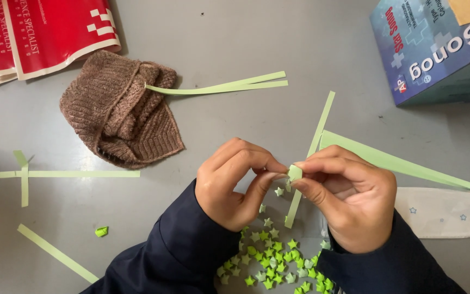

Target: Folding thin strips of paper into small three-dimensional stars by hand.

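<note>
Grey table (300,38) fills the whole view, and many small things lie on it. Near the middle, both hands meet over the table. The left hand (232,182) and the right hand (346,198) pinch together one small folded piece of green paper (295,173), which sits between the thumbs and the first fingers of both hands. The other fingers of each hand are curled in toward the palm. Both arms wear dark blue sleeves (183,253).

Below the hands, close to the sleeves, there is a pile of little green paper stars (273,261). They are scattered, some touching each other, and a few lie apart just under the left thumb. One long green strip (307,158) runs slanted behind the hands, from upper right to lower left, and it passes under the fingers.

On the upper left lies a brown knitted hat (118,111), crumpled, with two green strips (224,86) resting partly on it and pointing to the right. On the far left, two strips make a cross (24,174). Another strip (55,253) lies slanted at the lower left, and a small crumpled green bit (101,231) is near it. A wider folded green band (403,163) goes out to the right, above a white paper bag with small stars (441,212). A blue box (436,49) stands at the upper right corner, and red packets (39,32) lie at the upper left.
</note>
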